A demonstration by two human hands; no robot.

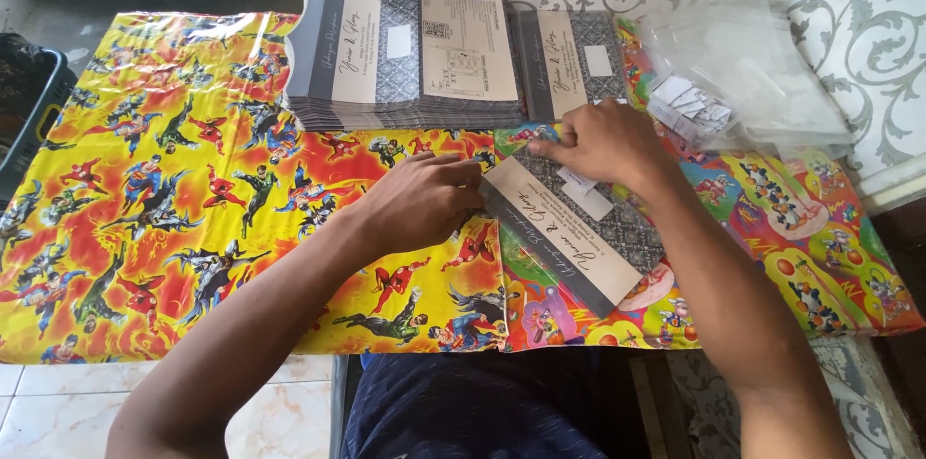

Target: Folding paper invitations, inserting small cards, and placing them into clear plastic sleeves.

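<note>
From the head view we see a grey-and-cream patterned card envelope (579,232) lying on the bench covered in bright comic-print wrapping paper (193,189), just in front of the tall stack of matching envelopes (410,64). Our left hand (420,201) pinches the envelope's left edge with closed fingers; our right hand (598,143) presses curled fingers on its white label (584,191).

A grey-and-cream card (569,223) bears a white label (586,199); a stack of like cards (405,64) lies behind; a clear bag of labels (733,83) lies right
</note>
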